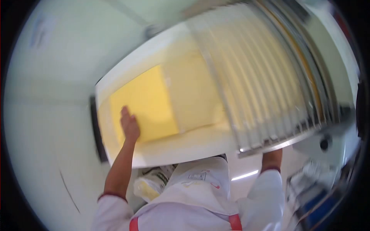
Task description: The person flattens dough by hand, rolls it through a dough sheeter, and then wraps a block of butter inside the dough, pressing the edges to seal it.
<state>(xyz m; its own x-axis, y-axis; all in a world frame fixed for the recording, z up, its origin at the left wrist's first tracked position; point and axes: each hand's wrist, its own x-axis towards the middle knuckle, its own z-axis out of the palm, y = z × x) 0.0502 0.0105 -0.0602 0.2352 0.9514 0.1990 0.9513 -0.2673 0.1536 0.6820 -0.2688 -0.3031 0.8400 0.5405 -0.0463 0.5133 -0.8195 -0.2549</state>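
Note:
My left hand [130, 125] lies with its fingers stretched out on a smooth, bright yellow rectangular sheet [150, 104], near its left side. That sheet rests on the pale belt of a dough-sheeting machine. Beside it on the right is a paler, dull-yellow dough sheet [194, 92], which runs toward the machine's guard. My right forearm [272, 158] reaches up to the near edge of the barred metal guard [246, 73]; the right hand itself is hidden behind that edge, so its fingers do not show.
Around the sheets shows the white belt [177, 154], dusted yellow. A dark bar [98, 129] closes its left end. Below the belt sits a clear plastic bag [148, 188] with yellow contents. Blurred blue and grey items [320, 204] are at the lower right.

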